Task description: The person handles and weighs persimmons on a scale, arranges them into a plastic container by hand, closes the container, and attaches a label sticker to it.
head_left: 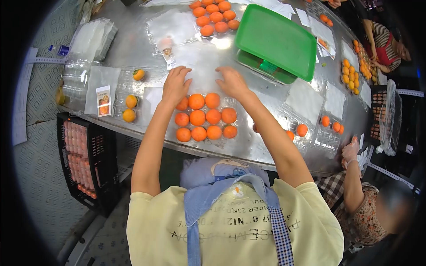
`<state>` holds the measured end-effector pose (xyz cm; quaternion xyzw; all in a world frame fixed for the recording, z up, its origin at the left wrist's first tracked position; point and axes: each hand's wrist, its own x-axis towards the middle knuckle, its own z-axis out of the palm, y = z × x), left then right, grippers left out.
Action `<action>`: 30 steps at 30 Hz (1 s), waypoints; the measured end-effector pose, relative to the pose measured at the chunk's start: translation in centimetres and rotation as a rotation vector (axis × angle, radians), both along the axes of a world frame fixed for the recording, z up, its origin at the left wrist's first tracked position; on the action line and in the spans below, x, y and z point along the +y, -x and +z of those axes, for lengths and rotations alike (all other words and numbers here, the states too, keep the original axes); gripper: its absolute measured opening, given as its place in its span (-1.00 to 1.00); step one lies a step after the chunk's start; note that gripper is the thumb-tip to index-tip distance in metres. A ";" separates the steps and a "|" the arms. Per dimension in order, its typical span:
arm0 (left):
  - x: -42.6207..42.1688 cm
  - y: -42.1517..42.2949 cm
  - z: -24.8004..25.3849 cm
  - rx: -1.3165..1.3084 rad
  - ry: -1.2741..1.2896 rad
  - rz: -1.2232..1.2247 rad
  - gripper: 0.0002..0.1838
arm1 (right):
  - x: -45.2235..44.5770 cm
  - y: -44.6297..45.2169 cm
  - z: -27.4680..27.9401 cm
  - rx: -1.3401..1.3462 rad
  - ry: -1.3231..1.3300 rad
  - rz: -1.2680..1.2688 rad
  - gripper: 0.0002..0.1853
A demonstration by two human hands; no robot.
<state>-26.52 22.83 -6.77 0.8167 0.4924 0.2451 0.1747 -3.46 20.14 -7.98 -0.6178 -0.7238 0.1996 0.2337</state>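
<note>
Orange fruit, which look like persimmons [198,117], sit in rows in a clear plastic tray [235,129] in front of me. My left hand [176,85] is just beyond the tray's far left corner, fingers bent and thumb apart. Beyond the far right corner is my right hand [231,82], its fingers likewise curved and spread. Pale, see-through material lies on the metal table [133,42] between the hands. Whether my fingertips touch its edges is hard to make out. No fruit is in either hand.
A green lid [277,42] tops a clear box at the right. Another filled tray [195,26] stands at the back. Stacked clear trays [84,57] are on the left, above a black crate [82,159]. Co-workers [372,199] are along the right side.
</note>
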 end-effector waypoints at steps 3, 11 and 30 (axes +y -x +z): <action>2.2 -0.9 0.9 0.058 -0.100 0.088 -0.55 | 1.2 0.9 0.7 -0.096 0.143 -0.155 -0.52; 6.4 -0.3 -0.4 0.021 -0.082 0.238 -0.47 | 3.4 1.1 0.5 0.058 0.077 -0.090 -0.64; 3.5 0.9 -0.3 0.441 -0.165 -0.199 -0.71 | 5.7 2.1 0.6 -0.555 -0.257 0.243 -0.73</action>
